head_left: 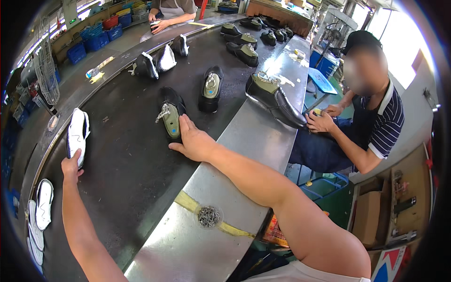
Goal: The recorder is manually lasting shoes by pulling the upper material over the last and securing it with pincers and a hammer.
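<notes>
At the left side of the dark belt, my left hand [72,165] grips the lower end of a white shoe [76,134] with dark edging, the thumb on its white face. My right hand [195,141] lies against the near end of a black shoe [174,101]. Its fingers stretch along the shoe's right side and its thumb is spread apart below. A green last with a blue dot and a bunched pale lace show in that shoe's opening. Just right and beyond stands another black shoe [211,89] on a green last.
More white shoe pieces [44,204] line the belt's left edge. Several dark shoes [242,49] stand farther along. A larger black shoe [275,101] sits on the metal ledge [211,176], with a dish of nails [208,216] nearer me. Co-workers sit at right and across the belt.
</notes>
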Available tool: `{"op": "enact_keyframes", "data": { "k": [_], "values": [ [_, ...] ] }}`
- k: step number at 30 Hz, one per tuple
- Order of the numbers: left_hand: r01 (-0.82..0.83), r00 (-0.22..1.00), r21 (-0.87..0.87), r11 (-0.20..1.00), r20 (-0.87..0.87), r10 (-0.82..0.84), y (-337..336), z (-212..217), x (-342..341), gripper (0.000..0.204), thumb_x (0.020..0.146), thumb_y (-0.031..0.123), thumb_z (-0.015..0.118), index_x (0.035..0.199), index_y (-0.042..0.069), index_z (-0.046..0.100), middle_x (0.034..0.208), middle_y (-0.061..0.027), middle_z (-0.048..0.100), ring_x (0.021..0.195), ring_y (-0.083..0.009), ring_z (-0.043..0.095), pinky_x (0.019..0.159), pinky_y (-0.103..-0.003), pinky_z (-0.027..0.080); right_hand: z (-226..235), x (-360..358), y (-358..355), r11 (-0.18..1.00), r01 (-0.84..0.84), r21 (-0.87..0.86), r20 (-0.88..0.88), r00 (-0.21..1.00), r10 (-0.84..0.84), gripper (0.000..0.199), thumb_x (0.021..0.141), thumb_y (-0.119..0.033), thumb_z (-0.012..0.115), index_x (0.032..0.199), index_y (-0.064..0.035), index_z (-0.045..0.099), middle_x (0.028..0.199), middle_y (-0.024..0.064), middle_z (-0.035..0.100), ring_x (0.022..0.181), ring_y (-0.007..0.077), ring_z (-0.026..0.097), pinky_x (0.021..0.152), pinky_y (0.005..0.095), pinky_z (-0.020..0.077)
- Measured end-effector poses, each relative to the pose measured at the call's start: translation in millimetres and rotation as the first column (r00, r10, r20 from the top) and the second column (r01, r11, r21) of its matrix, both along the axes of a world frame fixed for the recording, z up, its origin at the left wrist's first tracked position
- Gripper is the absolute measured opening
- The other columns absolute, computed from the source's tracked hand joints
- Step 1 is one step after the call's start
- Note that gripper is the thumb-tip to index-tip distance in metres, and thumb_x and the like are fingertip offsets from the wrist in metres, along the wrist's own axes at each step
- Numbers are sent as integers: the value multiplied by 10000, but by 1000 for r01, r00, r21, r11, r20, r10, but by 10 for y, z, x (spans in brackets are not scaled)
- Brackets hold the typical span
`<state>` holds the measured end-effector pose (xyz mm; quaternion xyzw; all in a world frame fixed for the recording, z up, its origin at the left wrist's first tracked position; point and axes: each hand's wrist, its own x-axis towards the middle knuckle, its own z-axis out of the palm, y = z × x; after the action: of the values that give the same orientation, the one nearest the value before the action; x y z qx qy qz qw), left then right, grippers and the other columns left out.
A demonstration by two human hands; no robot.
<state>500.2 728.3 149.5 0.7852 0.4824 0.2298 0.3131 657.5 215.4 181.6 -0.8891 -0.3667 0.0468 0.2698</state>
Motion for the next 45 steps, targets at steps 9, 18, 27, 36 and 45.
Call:
{"op": "enact_keyframes", "data": {
  "k": [9,18,27,36,45],
  "values": [
    [77,788,-371,926,591,172,-2627,759,-2604,359,996,315,631,1129,-9,550,847,-125,659,627,-212,656,449,-268,462,-132,36,-79,995,19,99,80,996,-27,947,924,-467,670,1489,142,216,1561,373,254,1455,443,327,1160,446,377],
    [340,848,-456,822,527,-58,-5513,447,-5634,837,830,16,727,1553,-21,307,1441,-206,500,1283,-330,530,1012,-462,506,417,-1404,-562,535,-507,676,521,842,139,255,881,-118,698,1104,-53,592,1221,155,618,1178,375,569,990,441,455],
    [378,918,-802,462,262,-296,-6867,-505,-5768,617,874,24,768,1416,-69,489,1250,-192,652,1077,-235,667,878,-349,566,-986,-4105,-2954,593,-684,425,-456,404,793,590,874,-288,743,1334,13,529,1340,223,560,1252,368,566,1063,409,452],
    [525,850,20,851,-67,-523,-7465,-766,-5581,334,974,288,621,1056,-22,714,994,-254,693,927,-470,645,830,-509,521,-1357,-4363,-3402,594,-674,439,-473,388,791,435,869,-199,736,1242,7,651,1368,194,603,1268,340,583,1079,387,451],
    [318,907,-116,941,-253,-338,-7588,-495,-5492,325,1006,238,531,833,6,678,774,-261,675,755,-497,632,695,-543,513,-1255,-4485,-3212,686,-627,369,-416,548,726,284,907,-311,690,985,-50,767,900,138,748,844,252,733,766,371,556]
  ]
}}
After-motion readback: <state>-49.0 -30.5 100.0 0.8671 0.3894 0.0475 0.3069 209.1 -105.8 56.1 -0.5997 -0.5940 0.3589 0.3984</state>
